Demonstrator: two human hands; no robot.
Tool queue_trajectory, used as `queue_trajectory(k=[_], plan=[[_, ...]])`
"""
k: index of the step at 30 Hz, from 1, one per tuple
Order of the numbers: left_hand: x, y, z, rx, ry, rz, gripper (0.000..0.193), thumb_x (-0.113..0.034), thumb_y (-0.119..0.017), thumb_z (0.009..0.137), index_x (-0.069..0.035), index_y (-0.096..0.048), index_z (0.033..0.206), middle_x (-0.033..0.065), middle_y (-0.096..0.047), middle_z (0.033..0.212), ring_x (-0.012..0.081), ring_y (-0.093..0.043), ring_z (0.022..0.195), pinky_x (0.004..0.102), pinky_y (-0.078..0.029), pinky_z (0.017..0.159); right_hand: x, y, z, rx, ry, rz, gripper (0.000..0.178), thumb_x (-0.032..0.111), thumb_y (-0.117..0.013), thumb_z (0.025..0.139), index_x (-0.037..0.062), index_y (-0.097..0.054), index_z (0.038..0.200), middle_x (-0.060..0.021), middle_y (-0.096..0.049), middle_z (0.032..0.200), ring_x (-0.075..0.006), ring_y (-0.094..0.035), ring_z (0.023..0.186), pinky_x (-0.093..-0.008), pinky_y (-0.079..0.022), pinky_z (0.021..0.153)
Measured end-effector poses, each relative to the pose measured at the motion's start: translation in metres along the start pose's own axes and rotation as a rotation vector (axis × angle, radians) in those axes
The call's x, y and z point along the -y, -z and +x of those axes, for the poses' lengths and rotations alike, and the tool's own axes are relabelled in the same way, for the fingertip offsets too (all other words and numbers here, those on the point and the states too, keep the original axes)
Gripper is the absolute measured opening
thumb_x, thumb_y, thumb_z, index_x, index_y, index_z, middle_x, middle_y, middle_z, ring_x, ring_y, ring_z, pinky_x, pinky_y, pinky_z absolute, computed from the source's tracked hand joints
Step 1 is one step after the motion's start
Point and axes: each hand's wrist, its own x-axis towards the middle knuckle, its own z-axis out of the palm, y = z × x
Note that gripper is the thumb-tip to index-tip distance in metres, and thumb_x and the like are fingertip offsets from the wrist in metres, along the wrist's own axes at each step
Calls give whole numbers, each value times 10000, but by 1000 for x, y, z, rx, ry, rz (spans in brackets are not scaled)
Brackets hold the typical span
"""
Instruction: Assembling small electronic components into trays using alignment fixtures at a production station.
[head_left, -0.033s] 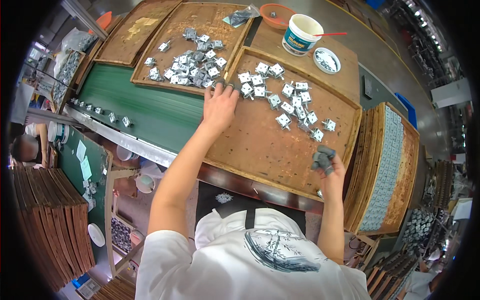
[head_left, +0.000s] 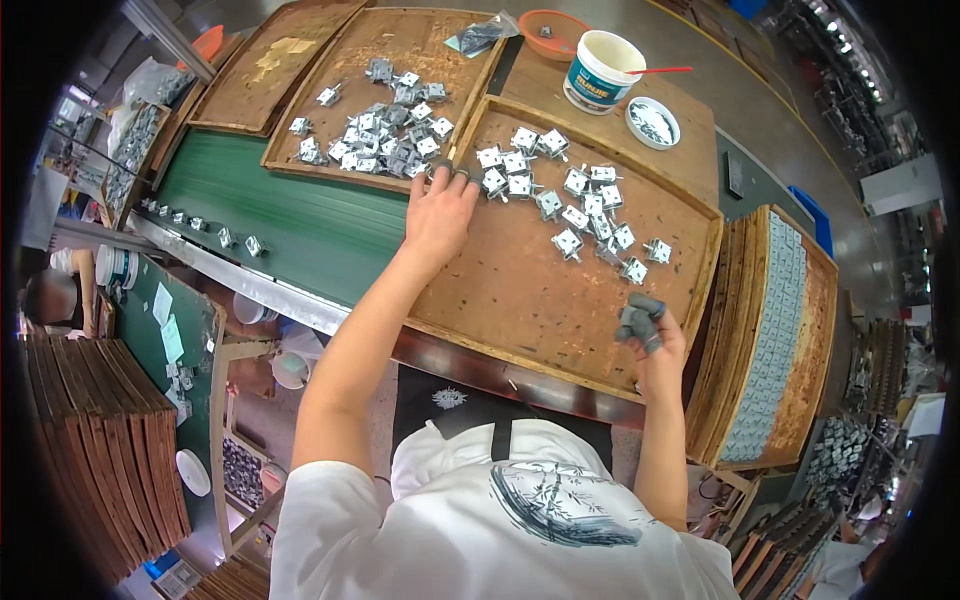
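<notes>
My left hand reaches forward to the wooden rim between two trays, its fingers apart and dark covers on the fingertips. The tips lie at the rim beside small silver metal parts, and what lies under them is hidden. Over the right side of the near wooden tray, my right hand is raised with its grey-covered fingers bent together. Whatever they may hold cannot be made out. Loose silver box-shaped metal parts lie in this tray's far half. A denser heap of similar parts fills the middle of the far-left tray.
A white bucket with a red stick stands behind the near tray, next to a round white lid and an orange bowl. Stacked trays stand at the right. A green belt at the left carries several parts.
My right hand has shifted slightly left and its fingers have turned a little. My left hand stays at the rim.
</notes>
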Motion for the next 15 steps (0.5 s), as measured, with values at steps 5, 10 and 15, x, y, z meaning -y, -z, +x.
queue_trajectory(k=[5,10,15], plan=[[2,3,-3,-61,-91,-50,242,-95,-630,783,-132,-603,1020,58,-596,994,262,-536,1033,414,-421,875,-17,-9,-26,10,-34,-96,248,72,-605,966,-8,-620,1200,-79,-676,1011,-151,-657,837,-282,-553,674],[-8,-3,-21,-36,-77,-136,260,-92,-645,759,-164,-625,1008,63,-581,955,266,-546,981,401,-439,798,-18,-13,-39,28,-59,-33,243,80,-607,970,-16,-621,1192,-73,-667,989,-144,-635,838,-280,-537,662],[-24,11,-43,70,-66,-184,397,-87,-735,690,-183,-646,1065,74,-561,972,290,-553,992,413,-468,781,-19,-18,-36,23,-75,-96,252,86,-610,970,-8,-618,1205,-66,-662,990,-141,-632,822,-277,-534,671]])
